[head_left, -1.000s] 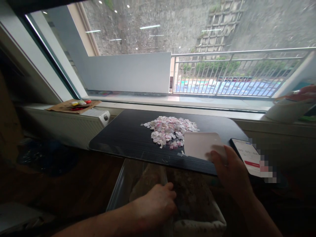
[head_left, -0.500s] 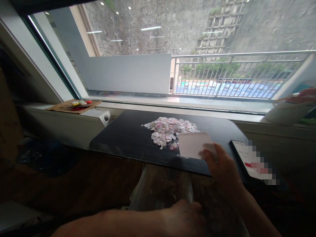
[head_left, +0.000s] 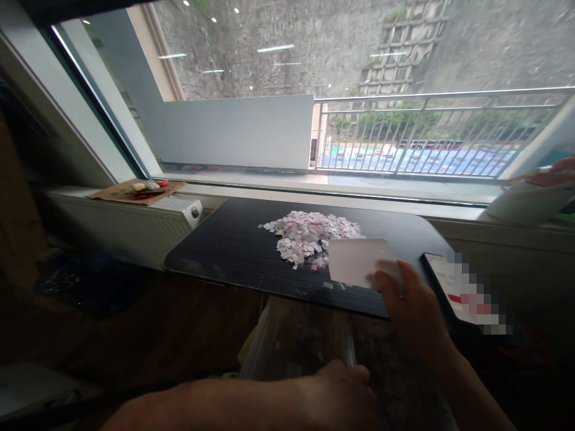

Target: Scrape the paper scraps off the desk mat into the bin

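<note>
A heap of small pink and white paper scraps (head_left: 312,235) lies on a black tabletop (head_left: 233,251). My right hand (head_left: 415,311) grips a flat white scraper card (head_left: 354,261), whose edge touches the near right side of the heap. My left hand (head_left: 341,395) is closed on the rim of a clear plastic bin (head_left: 296,341) held under the table's front edge. The bin holds more scraps, dimly seen.
A phone (head_left: 449,284) with a lit screen lies on the table right of the card. A radiator (head_left: 135,230) with cardboard and small coloured items (head_left: 137,190) stands at left. Another person's hand (head_left: 554,170) rests on a white object (head_left: 523,203) at the windowsill, far right.
My left hand and the bin shifted to the right under the table edge. My right hand slid the card a little left, against the heap.
</note>
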Motion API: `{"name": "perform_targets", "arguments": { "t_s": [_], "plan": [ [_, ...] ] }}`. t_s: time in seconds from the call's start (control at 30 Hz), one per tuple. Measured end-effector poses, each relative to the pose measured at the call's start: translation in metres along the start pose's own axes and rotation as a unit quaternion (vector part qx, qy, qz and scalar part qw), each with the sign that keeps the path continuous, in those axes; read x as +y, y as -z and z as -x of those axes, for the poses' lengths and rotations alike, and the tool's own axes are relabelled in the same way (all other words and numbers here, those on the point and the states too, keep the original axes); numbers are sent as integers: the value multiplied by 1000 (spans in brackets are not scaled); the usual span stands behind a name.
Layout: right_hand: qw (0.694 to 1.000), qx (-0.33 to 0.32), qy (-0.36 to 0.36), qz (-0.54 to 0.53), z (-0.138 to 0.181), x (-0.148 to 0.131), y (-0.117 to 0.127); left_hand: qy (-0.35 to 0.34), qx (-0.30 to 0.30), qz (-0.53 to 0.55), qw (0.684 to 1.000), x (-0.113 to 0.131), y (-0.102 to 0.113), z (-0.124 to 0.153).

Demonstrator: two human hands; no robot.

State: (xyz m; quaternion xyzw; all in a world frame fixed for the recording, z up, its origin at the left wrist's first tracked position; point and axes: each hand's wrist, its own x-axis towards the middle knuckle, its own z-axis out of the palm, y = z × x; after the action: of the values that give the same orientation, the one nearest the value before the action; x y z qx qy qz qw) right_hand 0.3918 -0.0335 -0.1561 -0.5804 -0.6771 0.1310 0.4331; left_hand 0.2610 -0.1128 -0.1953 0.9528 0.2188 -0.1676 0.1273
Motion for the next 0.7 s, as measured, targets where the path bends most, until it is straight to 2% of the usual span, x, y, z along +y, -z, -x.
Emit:
{"name": "perform_targets", "arguments": {
  "t_s": [0.1,0.2,0.33,0.4,0.5,0.6,0.7],
  "plan": [
    [1000,-16,-4,-11,3,5,3,-3,19,3,1000,-1,-4,-1],
    [998,-54,-3,-26,5,7,6,3,-3,6,1000,0,-1,0],
    [1000,-21,-5,-19,4,2,3,0,-19,3,1000,1,8,4],
    [1000,-13,-9,-21,4,-1,0,2,-2,0,1000,1,8,5],
    [999,-38,-12,-34,5,-1,-1,0,35,-1,999,1,3,3],
    [997,-66,-6,-39,8,4,5,-3,26,-2,1000,1,-4,1],
    [999,-11,-16,-27,5,12,13,-2,16,6,1000,0,-7,1]
  ]
}}
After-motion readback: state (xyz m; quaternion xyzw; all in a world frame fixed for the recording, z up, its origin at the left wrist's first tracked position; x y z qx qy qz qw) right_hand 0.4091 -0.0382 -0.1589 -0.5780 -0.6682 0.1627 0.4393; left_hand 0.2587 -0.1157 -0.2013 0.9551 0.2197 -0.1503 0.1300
